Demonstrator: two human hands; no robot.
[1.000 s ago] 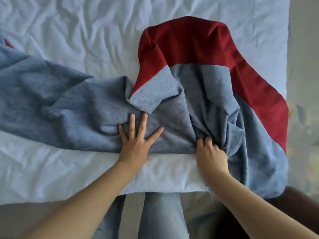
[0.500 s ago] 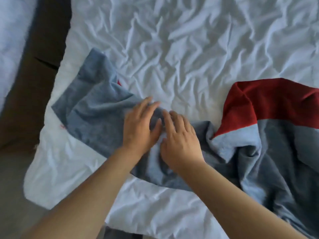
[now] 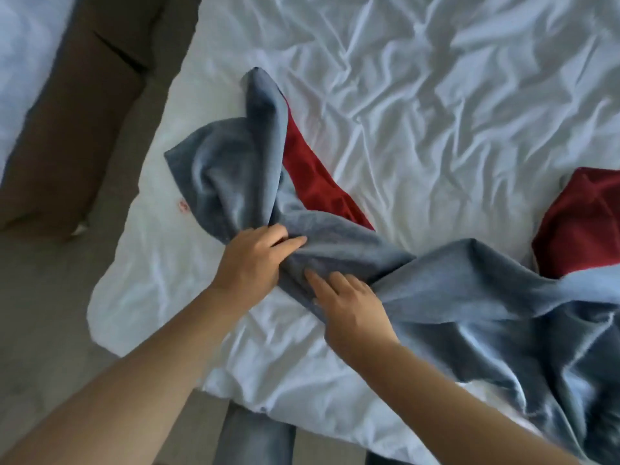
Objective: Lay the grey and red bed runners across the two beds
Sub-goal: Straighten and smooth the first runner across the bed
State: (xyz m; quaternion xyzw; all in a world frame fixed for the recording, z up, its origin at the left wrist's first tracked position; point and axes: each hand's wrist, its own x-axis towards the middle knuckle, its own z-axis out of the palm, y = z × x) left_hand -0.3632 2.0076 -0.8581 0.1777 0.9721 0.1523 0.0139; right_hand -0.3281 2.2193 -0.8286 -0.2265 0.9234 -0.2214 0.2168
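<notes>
While the long grey towelling bed runner with its dark red band (image 3: 335,250) lay bunched and twisted across the near corner of the white, creased bed (image 3: 436,95), the person stood at the bed's foot with both hands on its narrowest, ropiest part. The left hand (image 3: 250,260) had its fingers (image 3: 288,245) closed around the gathered grey cloth; the right hand (image 3: 349,307) rested on top just beside it, fingers (image 3: 313,275) together and curled, pressing or pinching the fabric, and I could not tell which. One end stood up in a loose grey peak towards the bed's left edge, red showing beneath it, and the rest trailed off to the right. It looked soft, limp and fairly light, a cloth that would sag and fold wherever it was not supported. I judged it best taken by the corners or the short hem of that left end, not by the middle, and drawn flat.
</notes>
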